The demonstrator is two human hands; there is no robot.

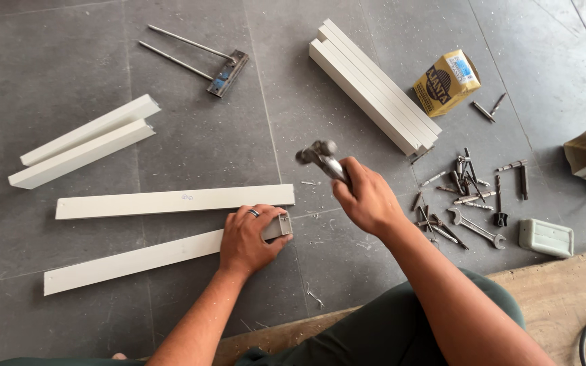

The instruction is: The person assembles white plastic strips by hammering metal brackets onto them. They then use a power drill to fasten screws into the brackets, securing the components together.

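On the grey tiled floor (191,135), I note the left hand (247,238) pressed flat over the near end of a white channel bar (130,261), fingers wrapped together across its top and thumb down the side, pinning it beside a second white bar (171,201) that lies just above and roughly parallel. The right hand (367,198) is clamped around the handle of a hammer (321,157), whose head is raised and blurred above the bar's open end. My judgement: the strike should land squarely on that end, so the left fingers need to sit back from the edge, since they rest very close to it. The bar ought to stay flat against the tile to avoid skidding. Loose drill bits and spanners (469,200) lie well apart to the right, clear of the swing.
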